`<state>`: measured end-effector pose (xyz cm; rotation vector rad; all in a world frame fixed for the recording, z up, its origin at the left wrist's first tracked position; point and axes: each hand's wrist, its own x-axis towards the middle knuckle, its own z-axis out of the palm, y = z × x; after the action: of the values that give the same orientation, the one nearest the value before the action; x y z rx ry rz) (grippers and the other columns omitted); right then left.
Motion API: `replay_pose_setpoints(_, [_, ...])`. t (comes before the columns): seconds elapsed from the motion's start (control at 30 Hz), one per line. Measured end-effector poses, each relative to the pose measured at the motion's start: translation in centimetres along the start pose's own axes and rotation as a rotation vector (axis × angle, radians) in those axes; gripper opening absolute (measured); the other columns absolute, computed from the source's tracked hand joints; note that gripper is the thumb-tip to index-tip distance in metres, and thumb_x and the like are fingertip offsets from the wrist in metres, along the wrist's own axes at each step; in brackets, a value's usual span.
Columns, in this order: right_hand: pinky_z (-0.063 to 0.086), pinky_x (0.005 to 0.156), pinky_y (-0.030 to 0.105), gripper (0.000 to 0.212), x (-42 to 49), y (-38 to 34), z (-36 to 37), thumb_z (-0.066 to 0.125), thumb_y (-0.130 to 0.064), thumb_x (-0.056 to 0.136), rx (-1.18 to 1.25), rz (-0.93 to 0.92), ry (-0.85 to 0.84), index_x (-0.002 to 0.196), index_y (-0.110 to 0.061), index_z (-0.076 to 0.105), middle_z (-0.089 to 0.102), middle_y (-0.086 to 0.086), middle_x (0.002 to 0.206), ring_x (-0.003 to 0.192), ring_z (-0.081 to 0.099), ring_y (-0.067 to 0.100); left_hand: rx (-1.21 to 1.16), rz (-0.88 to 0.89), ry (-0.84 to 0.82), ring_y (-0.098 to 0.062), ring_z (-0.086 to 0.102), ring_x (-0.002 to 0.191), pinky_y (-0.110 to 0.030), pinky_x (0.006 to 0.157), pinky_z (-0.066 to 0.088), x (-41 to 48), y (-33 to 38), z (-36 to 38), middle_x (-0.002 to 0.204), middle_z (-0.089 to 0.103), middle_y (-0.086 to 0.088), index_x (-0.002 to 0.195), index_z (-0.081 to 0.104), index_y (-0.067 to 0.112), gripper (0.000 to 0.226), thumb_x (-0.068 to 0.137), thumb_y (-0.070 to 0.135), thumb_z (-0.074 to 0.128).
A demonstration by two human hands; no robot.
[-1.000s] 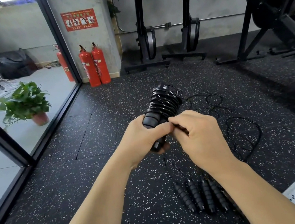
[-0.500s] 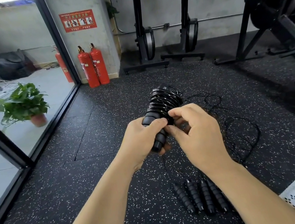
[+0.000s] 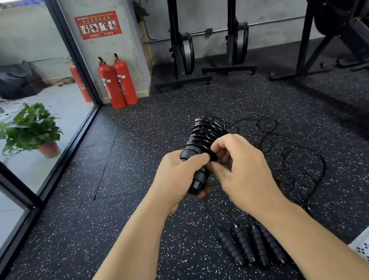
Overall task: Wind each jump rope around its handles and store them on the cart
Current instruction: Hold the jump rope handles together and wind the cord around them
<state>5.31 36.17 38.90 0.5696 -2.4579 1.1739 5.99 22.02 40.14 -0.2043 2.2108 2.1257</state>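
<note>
Rope coil looks fully wound now: my right hand has moved up to pinch its last turn, left hand clamped round the handles.

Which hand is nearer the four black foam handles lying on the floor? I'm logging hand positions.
Right. The right hand is above the handles; the left hand is farther left.
</note>
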Motion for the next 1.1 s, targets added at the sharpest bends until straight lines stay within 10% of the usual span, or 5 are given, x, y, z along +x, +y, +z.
replay_pose_setpoints(0.57, [0.048,0.061,0.038,0.004,-0.5,-0.4,1.3,0.059,-0.013,0.085,-0.051,-0.189,0.067,0.089,-0.012,0.06,0.058,-0.003,0.085,0.072,0.056,0.018,-0.016,-0.008,0.096,-0.025,0.052,0.047,-0.023,0.039,0.041,-0.5,0.2,0.0,0.062,0.057,-0.015,0.075,0.059,0.004,0.018,0.092,0.013,0.057])
replay_pose_setpoints(1.1, [0.049,0.052,0.041,0.031,0.4,0.1,0.6,0.042,-0.025,0.092,-0.165,-0.324,0.026,0.095,-0.014,0.072,0.055,-0.002,0.078,0.066,0.056,0.019,0.078,-0.032,0.098,-0.026,0.058,0.042,-0.024,0.038,0.043,-0.6,0.1,-0.2,0.057,0.061,-0.005,0.069,0.053,0.008,0.024,0.092,0.01,0.055])
